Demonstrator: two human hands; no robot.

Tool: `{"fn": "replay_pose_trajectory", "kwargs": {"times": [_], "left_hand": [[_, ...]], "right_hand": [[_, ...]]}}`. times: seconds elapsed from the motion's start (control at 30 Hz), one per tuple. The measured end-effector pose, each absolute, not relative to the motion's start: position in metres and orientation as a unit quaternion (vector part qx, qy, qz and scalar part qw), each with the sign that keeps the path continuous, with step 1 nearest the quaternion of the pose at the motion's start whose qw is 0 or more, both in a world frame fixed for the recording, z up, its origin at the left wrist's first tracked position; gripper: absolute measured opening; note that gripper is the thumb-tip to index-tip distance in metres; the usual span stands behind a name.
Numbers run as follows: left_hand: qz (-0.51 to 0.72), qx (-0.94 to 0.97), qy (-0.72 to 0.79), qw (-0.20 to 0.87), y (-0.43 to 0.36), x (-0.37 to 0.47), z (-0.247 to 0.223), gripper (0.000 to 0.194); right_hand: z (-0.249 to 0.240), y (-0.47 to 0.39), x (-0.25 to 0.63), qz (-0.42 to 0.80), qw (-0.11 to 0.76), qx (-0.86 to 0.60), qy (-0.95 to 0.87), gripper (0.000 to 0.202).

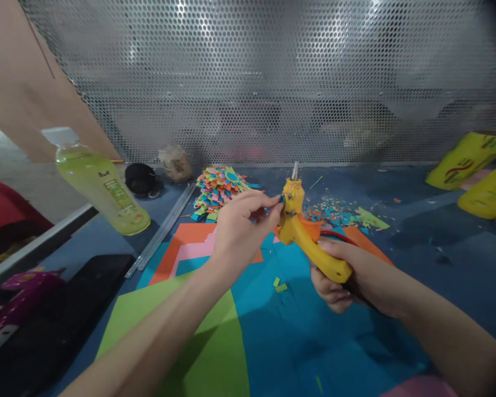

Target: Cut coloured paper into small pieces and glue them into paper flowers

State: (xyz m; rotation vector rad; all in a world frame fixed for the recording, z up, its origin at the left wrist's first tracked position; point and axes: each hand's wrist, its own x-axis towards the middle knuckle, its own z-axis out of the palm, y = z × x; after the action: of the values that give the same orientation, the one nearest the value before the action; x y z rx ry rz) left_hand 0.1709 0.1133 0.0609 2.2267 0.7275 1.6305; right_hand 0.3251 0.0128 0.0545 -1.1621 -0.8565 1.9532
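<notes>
My right hand (339, 270) is wrapped round the handle of a yellow hole-punch-like tool (314, 248), which tilts up to the left with a metal tip at its top. An orange part (311, 227) sits beside its head. Close to the left side of that head, my left hand (248, 220) pinches something small and dark bluish, too small to make out. Beneath the hands lie blue paper (289, 331), green paper (198, 336) and orange paper (177, 237). Small green paper pieces (280, 285) rest on the blue sheet.
A mound of colourful paper pieces (219, 190) stands behind my left hand. Paper scraps (339, 209) lie behind the tool. At left are a tilted drink bottle (103, 190), clear strips (163, 229) and a black pad (62, 325). Yellow packages (467, 160) stand right, before a perforated metal panel (256, 66).
</notes>
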Motion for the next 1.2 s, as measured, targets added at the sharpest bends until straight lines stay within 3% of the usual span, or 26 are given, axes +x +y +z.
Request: {"fn": "replay_pose_trajectory", "kwargs": {"times": [0.53,0.77,1.0,1.2], "left_hand": [[0.557,0.799,0.211,0.088,0.113,0.169,0.062,0.011],[0.532,0.813,0.208,0.115,0.114,0.168,0.065,0.010],[0.539,0.796,0.225,0.161,0.114,0.168,0.066,0.010],[0.549,0.797,0.216,0.127,0.110,0.169,0.067,0.012]], "right_hand": [[0.052,0.007,0.319,0.715,0.394,-0.462,-0.345,0.043],[0.049,0.009,0.321,0.683,0.415,-0.482,-0.360,0.046],[0.038,0.004,0.329,0.601,0.430,-0.515,-0.435,0.033],[0.034,0.005,0.332,0.577,0.411,-0.518,-0.479,0.027]]}}
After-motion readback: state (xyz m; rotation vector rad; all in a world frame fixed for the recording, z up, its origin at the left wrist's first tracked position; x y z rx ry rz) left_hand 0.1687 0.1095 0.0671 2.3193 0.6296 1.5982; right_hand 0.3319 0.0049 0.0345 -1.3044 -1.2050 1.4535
